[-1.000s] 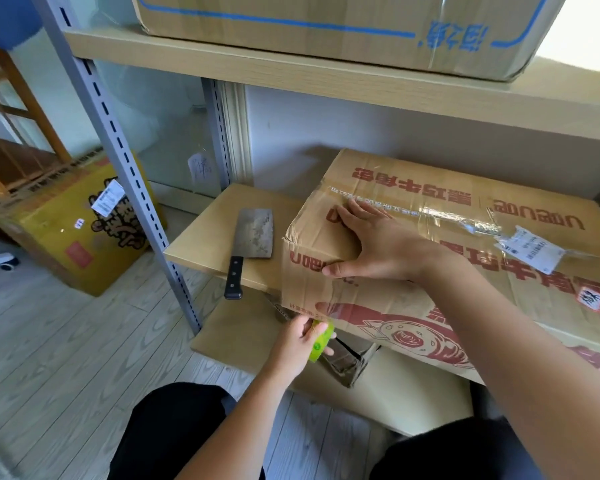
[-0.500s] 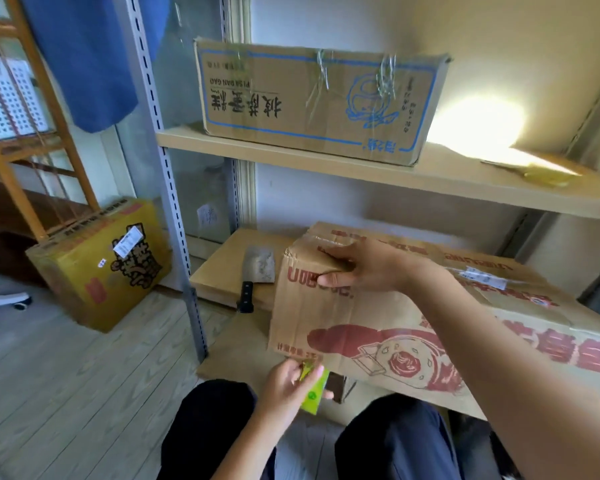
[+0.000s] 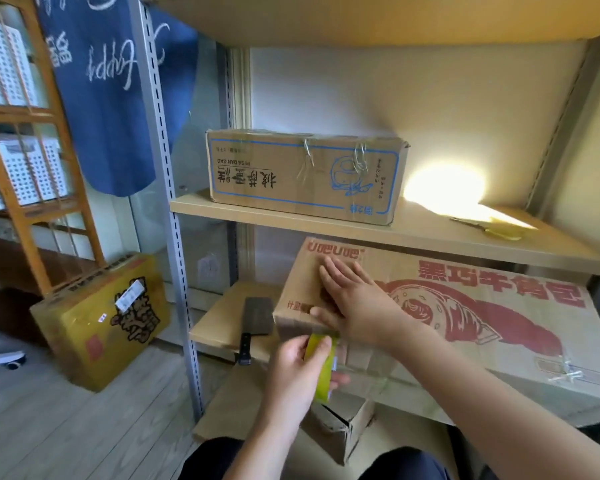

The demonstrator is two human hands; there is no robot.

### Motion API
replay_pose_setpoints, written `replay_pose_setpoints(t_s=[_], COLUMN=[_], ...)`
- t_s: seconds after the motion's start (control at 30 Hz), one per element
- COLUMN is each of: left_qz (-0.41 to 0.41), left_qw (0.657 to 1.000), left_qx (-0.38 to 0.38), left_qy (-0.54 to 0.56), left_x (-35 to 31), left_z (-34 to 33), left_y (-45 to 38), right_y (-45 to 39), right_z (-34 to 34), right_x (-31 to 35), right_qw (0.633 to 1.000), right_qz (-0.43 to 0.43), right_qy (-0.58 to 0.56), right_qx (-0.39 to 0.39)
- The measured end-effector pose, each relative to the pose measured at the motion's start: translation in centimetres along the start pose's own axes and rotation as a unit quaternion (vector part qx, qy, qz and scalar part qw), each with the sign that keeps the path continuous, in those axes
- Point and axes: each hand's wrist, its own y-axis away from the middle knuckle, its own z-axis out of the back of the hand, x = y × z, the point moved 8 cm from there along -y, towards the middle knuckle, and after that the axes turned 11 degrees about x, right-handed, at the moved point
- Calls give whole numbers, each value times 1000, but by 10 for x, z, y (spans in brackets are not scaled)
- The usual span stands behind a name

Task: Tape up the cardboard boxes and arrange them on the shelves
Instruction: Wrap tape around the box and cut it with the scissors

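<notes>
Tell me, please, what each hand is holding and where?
Left hand grips the tape roll round its rim; right hand holds nothing, pressing flat on the box.

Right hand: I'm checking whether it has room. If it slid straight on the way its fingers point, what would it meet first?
The right hand lies flat on the large box, fingers pointing up and away. Going on, it would probably meet the front edge of the shelf just above the box; depth is unclear.

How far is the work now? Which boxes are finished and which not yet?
Done: the blue-printed box sits taped on the middle shelf. In hand: the right hand presses flat on the red-printed box while the left hand holds the tape roll at its near edge. Left: finishing this box, and the yellow box on the floor.
</notes>
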Motion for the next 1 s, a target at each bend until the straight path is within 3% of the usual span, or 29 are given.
replay_pose_setpoints(t_s=[0.17, 0.3, 0.5, 0.8, 1.0], left_qz=[-59, -103, -38, -47, 69], left_qw=[997, 991, 998, 992, 996], left_qx=[28, 79, 16, 92, 57], left_qy=[-31, -24, -52, -68, -16], left_x=[-11, 17, 88, 140, 173], left_z=[-8, -2, 14, -1, 10], left_y=[-31, -39, -63, -57, -75], right_y=[-14, -35, -43, -57, -64], right_z=[-4, 1, 4, 5, 3], right_x=[-32, -47, -45, -66, -71], right_qw=[999, 999, 999, 998, 998], right_qz=[-19, 6, 42, 18, 21], right_qy=[-12, -28, -7, -9, -27], right_qx=[41, 35, 8, 52, 55])
